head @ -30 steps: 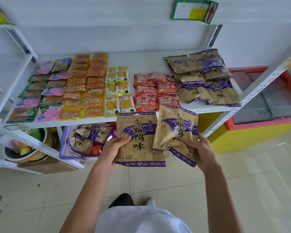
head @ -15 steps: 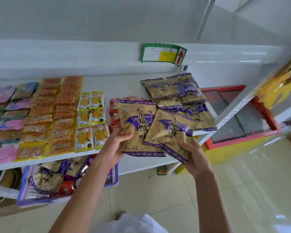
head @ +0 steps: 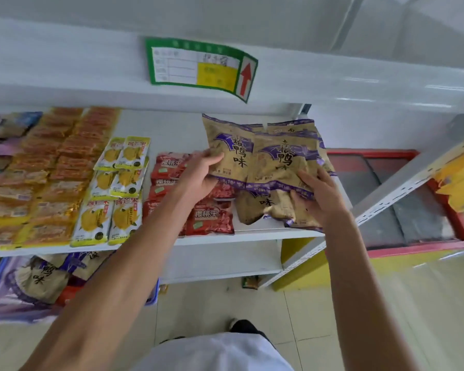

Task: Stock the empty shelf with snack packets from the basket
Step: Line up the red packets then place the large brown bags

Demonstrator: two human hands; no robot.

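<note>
My left hand (head: 198, 174) grips the lower left corner of a brown-and-purple snack packet (head: 232, 148) over the white shelf (head: 252, 232). My right hand (head: 319, 195) holds a second packet of the same kind (head: 281, 159) by its lower right edge. Both packets hang above a pile of like packets (head: 263, 207) on the shelf's right end. The blue basket (head: 153, 297) stands on the floor under the shelf at lower left, with more brown packets (head: 42, 277) inside.
Red packets (head: 212, 216), yellow packets (head: 121, 180) and orange packets (head: 62, 167) lie in rows on the shelf to the left. An upper shelf edge carries a green price label (head: 201, 66). A red-framed chest freezer (head: 402, 199) stands to the right.
Both hands have carried the two packets up and back over the shelf, above the pile at its right end. The view has moved closer to the shelf.
</note>
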